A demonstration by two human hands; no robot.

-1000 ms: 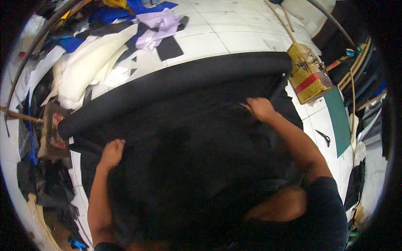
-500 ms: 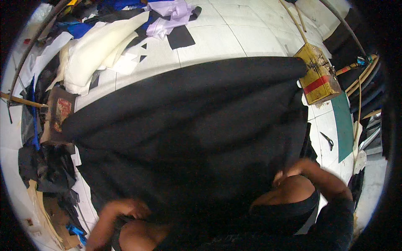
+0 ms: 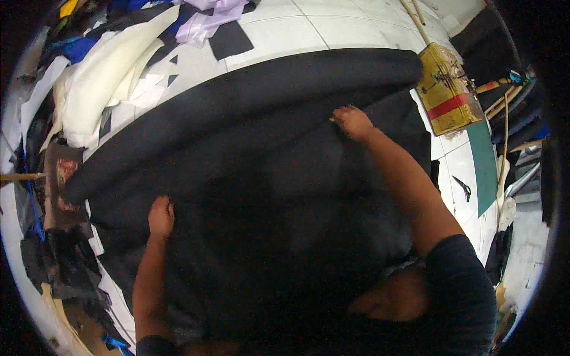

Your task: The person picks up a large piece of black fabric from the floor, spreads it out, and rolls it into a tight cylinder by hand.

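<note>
A broad sheet of black fabric (image 3: 255, 219) covers the floor in front of me, its far part forming a thick roll-like fold (image 3: 267, 77). My left hand (image 3: 161, 216) rests on the left part of the sheet, fingers curled down and closed on the cloth. Farther out on the right, just short of the thick fold, my right hand (image 3: 354, 123) has its fingers bent together on the fabric, pinching it. The dark cloth partly hides both sets of fingertips. My bent knee (image 3: 392, 296) shows at the lower right.
A yellow metal box with a red band (image 3: 448, 95) stands at the fold's right end, a brown block (image 3: 62, 184) at its left. Black scissors (image 3: 462, 188) lie on white tiles beside a green strip (image 3: 482, 172). Cream sheets (image 3: 113, 77) and lilac cloth (image 3: 208, 21) lie far left.
Both hands have moved from beside my knees forward onto the sheet, the right one farther out. My view has shifted, and the far fold now appears higher in it.
</note>
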